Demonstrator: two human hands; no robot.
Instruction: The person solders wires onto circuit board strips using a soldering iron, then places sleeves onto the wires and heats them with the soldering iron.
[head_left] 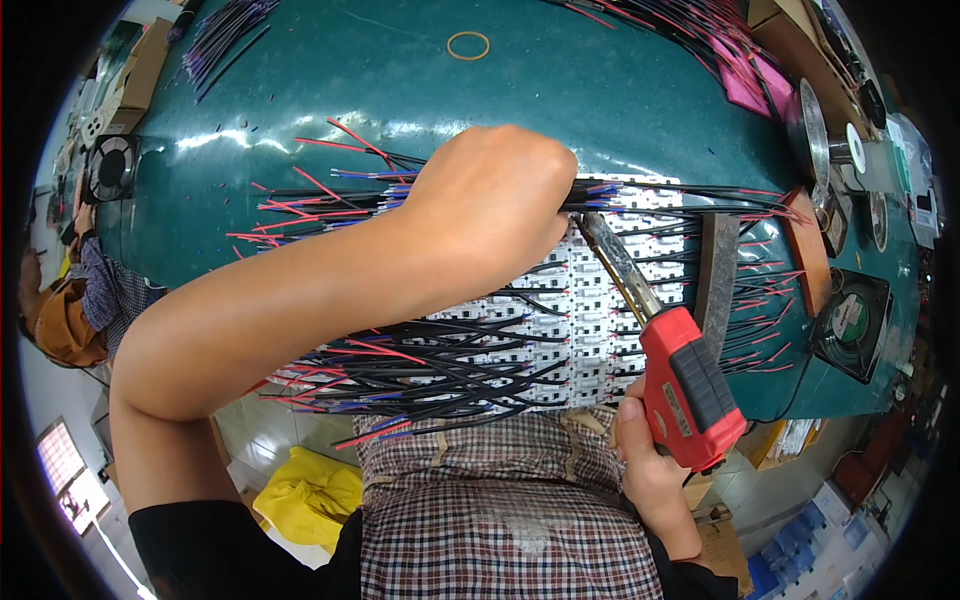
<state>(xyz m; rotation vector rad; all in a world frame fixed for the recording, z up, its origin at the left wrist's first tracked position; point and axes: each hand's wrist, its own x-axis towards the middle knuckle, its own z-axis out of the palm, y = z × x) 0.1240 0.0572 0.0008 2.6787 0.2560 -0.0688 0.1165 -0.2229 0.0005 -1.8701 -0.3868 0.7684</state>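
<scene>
My right hand (652,470) grips a red and black soldering gun (688,390) by its handle. Its long metal nose (622,268) slants up and left over white circuit boards (590,330), its tip close under my left fist. My left hand (492,195) reaches across from the left, closed, with its fingertips turned down and hidden; what they pinch does not show. Under and beside it run black wires (690,190) with red and blue ends. More black wires (450,365) lie across the lower left of the boards.
A dark flat bar (717,285) lies over the wires at right, near an orange-brown block (808,255). Small fans (852,325) stand at both table sides. Spools (848,150) sit far right. A rubber band (468,45) and wire bundles (225,40) lie at the back.
</scene>
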